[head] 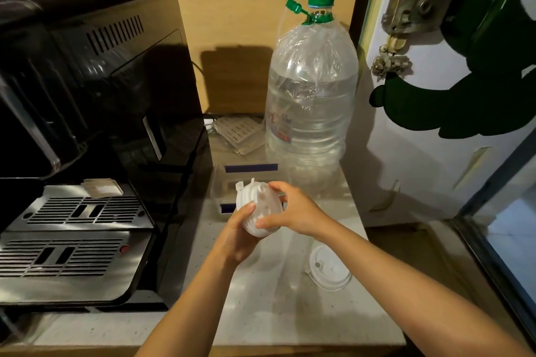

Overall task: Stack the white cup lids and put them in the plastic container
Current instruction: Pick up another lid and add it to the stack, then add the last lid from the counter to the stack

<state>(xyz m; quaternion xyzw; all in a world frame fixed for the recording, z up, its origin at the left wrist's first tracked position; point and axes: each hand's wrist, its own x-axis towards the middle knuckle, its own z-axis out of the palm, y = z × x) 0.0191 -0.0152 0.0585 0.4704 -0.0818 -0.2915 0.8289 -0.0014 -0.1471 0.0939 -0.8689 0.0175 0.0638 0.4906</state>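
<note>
Head view: both hands hold a stack of white cup lids (259, 209) tilted on edge above the surface (261, 313). The left hand (237, 238) cups it from below; the right hand (295, 211) pinches its top lid from the right. One lone lid (329, 268) lies flat nearer, to the right. The plastic container (224, 197) sits just beyond the stack, between the coffee machine (95, 95) and the water bottle (311, 107).
</note>
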